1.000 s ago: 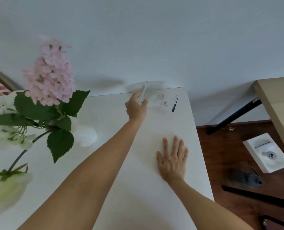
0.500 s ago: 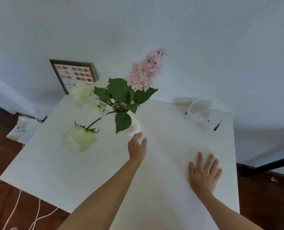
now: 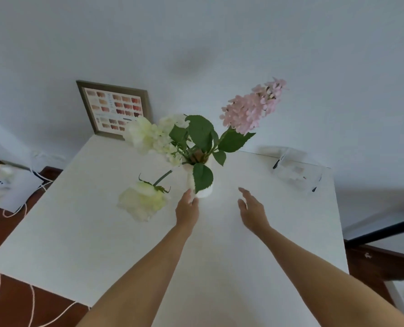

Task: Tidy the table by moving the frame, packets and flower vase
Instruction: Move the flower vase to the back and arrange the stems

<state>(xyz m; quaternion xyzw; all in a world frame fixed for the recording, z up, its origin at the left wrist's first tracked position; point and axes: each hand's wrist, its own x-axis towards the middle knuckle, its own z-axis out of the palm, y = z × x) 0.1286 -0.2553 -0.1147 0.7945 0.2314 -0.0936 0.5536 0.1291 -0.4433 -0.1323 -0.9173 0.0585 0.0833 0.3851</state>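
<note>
Left hand (image 3: 187,207): fingertips touching the white vase (image 3: 204,190), not wrapped around it.
Right hand (image 3: 251,208): spread, empty, just right of the vase.
Packets (image 3: 296,172): far right corner of the table (image 3: 78,232).

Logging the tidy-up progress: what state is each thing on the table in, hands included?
Flower vase: upright, mid-table.
Frame: leaning against the wall, far-left corner.
Packets: lying flat, far-right corner.
Left hand: fingers touching the vase.
Right hand: open, empty, near the vase.
</note>
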